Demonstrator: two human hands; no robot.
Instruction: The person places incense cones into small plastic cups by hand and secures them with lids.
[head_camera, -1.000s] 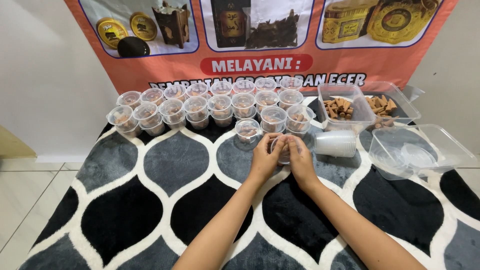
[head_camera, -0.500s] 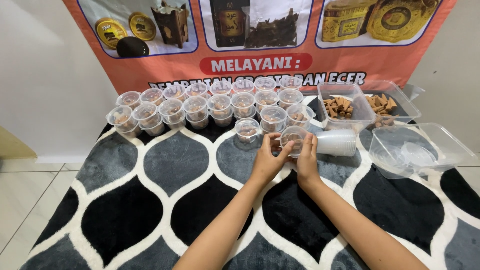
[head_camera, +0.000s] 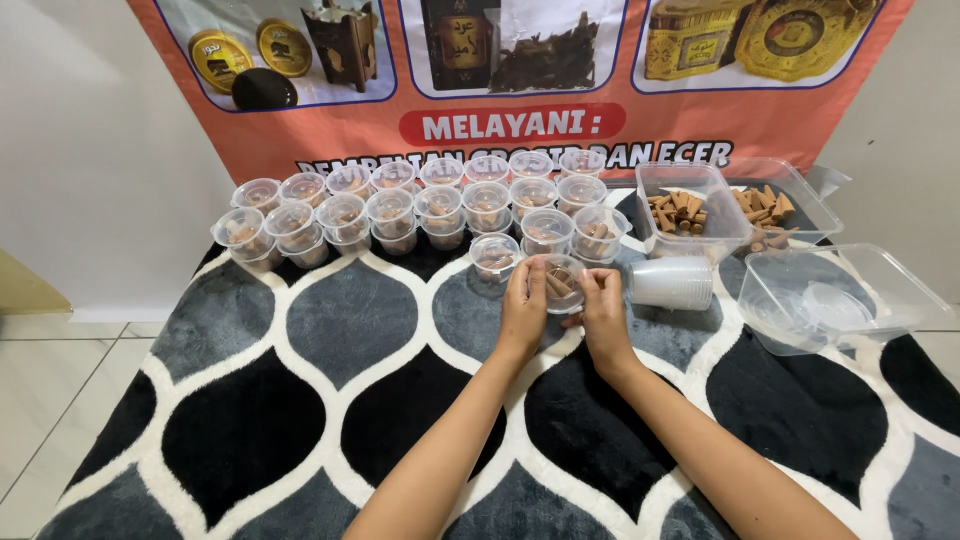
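A: What do the two hands hold, in the centre of the frame?

B: The left hand (head_camera: 524, 306) and the right hand (head_camera: 604, 308) hold together one small clear plastic cup (head_camera: 562, 283). The fingers of both are curled narrowly around its rim and sides. Brown cone-shaped pieces lie inside the cup, and it is lifted a little above the carpet (head_camera: 300, 400), which is black and grey with white curved lines.

A: And behind the hands?

B: In the upper middle there are rows of filled clear cups (head_camera: 400, 205), all with lids, standing close together. One more filled cup (head_camera: 495, 255) stands alone, just left of the held cup.

A: What is on the right side?

B: A stack of empty cups (head_camera: 672, 282) lies on its side just beside the right hand. Above it, a clear rectangular box (head_camera: 692, 207) contains loose brown cones. At the far right, an open clear container (head_camera: 840, 295) holds round lids.

A: And the wall?

B: An orange banner (head_camera: 520, 80) with product photos and white letters hangs across the top of the frame.
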